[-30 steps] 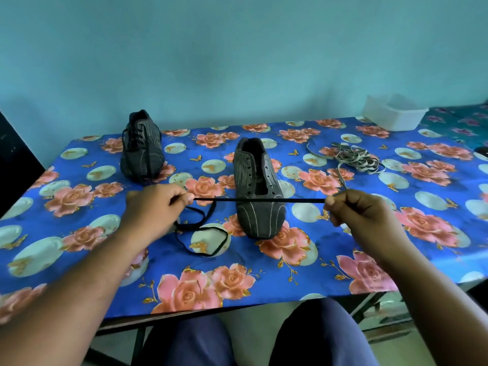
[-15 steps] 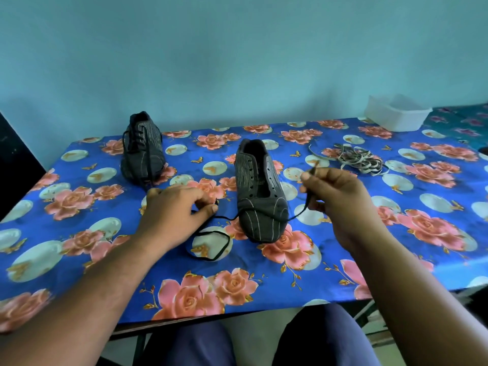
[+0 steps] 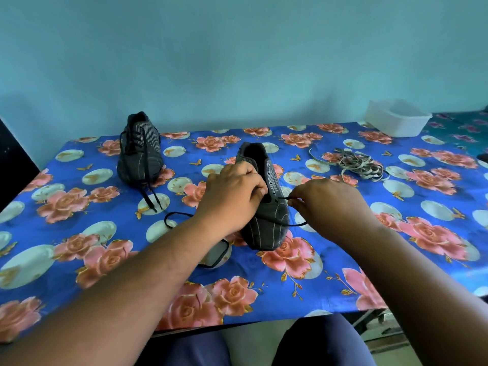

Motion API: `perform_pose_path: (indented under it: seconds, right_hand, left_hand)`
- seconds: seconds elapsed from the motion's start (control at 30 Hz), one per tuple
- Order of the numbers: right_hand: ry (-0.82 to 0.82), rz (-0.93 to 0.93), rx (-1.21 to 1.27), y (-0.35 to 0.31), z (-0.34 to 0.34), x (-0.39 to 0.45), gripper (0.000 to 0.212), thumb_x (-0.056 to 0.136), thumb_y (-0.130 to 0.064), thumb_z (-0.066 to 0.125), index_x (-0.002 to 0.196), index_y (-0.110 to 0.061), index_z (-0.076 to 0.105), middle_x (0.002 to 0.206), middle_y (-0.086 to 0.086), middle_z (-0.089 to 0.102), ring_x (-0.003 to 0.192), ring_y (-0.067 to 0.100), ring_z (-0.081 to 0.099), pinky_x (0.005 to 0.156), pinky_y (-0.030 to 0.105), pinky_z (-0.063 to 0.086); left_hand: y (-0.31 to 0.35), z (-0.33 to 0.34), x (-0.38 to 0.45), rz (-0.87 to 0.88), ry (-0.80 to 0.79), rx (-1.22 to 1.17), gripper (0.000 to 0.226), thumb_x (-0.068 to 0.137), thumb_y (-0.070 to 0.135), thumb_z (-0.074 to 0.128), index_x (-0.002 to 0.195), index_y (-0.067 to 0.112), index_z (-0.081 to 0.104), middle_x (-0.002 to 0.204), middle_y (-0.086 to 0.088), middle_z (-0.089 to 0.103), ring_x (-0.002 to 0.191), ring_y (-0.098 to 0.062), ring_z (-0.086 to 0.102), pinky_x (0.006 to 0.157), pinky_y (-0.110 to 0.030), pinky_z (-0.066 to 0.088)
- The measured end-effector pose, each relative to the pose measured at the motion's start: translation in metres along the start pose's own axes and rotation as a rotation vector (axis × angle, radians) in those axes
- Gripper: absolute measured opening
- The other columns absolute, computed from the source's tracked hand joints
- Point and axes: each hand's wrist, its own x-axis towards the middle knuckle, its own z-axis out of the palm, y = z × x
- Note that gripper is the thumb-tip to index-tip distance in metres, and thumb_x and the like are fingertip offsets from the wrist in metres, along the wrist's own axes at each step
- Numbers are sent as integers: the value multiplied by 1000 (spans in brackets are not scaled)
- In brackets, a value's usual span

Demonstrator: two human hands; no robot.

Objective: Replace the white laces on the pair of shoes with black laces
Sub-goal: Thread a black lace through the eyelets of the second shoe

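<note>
A dark striped shoe point(image 3: 272, 220) without laces lies in the middle of the table, toe toward me. My left hand point(image 3: 232, 194) grips its left side at the eyelets. My right hand point(image 3: 327, 204) pinches the tip of a black lace point(image 3: 284, 198) at a lower right eyelet. The rest of that lace runs across the toe and loops on the cloth to the left point(image 3: 171, 220). A second dark shoe point(image 3: 140, 151), laced in black, stands at the back left. The white laces point(image 3: 356, 165) lie in a heap at the back right.
A white plastic tub point(image 3: 396, 122) sits at the far right corner against the blue wall. The table wears a blue flowered cloth point(image 3: 79, 233). Its front edge is close to my knees.
Both hands came in from holding the lace stretched in front of the shoe. The left hand now grips the shoe, and the right has brought the lace tip to an eyelet.
</note>
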Motion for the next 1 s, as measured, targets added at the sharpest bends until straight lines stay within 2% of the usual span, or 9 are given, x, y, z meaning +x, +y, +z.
perform_pose_path:
  seconds: [0.2,0.3,0.4,0.47,0.57,0.73,1.0]
  right_hand:
    - [37,-57,-107,-2,3,3,31,106,-38,37,98,-29,65,94,-6,65,89,24,64,78,33,48]
    - [46,-105,-159,-7,-1,2,25,103,-35,39,92,-27,59,87,-4,61,84,25,61,76,33,39]
    - [60,-137,-214,-12,-4,4,20,101,-33,43,85,-27,52,79,-4,54,78,24,54,75,34,33]
    - [47,-150,-223,-13,-4,8,18,100,-34,45,89,-27,58,84,-4,58,84,24,60,76,35,33]
    - [12,-160,-167,-11,-7,11,20,100,-38,45,99,-31,63,92,-4,62,91,24,62,77,35,30]
    - [41,-161,-80,-2,-7,10,24,100,-43,41,104,-32,61,97,-5,63,90,22,63,76,32,34]
    - [30,-193,21,4,-3,14,22,99,-41,43,105,-34,63,98,-5,64,89,21,62,74,30,29]
  left_hand:
    - [12,5,7,-113,-79,70,19,95,40,60,104,31,75,120,5,55,119,-22,46,96,-42,40]
    - [13,7,8,-154,-116,52,22,95,41,58,107,33,74,119,2,57,120,-25,47,96,-41,39]
    - [7,12,9,-223,-172,-92,23,93,45,58,103,35,76,110,2,56,118,-27,52,100,-47,44]
    - [4,13,11,-261,-196,-164,33,82,54,53,98,37,76,103,4,52,116,-28,54,99,-50,46]
    - [3,15,13,-296,-227,-195,45,74,57,46,101,37,76,105,4,51,118,-30,54,101,-51,45]
    - [1,20,14,-327,-245,-210,51,75,58,45,110,38,75,114,-1,54,122,-31,50,104,-51,43]
    - [-1,26,13,-352,-227,-287,44,74,58,45,106,45,74,116,-1,55,121,-30,51,104,-51,43]
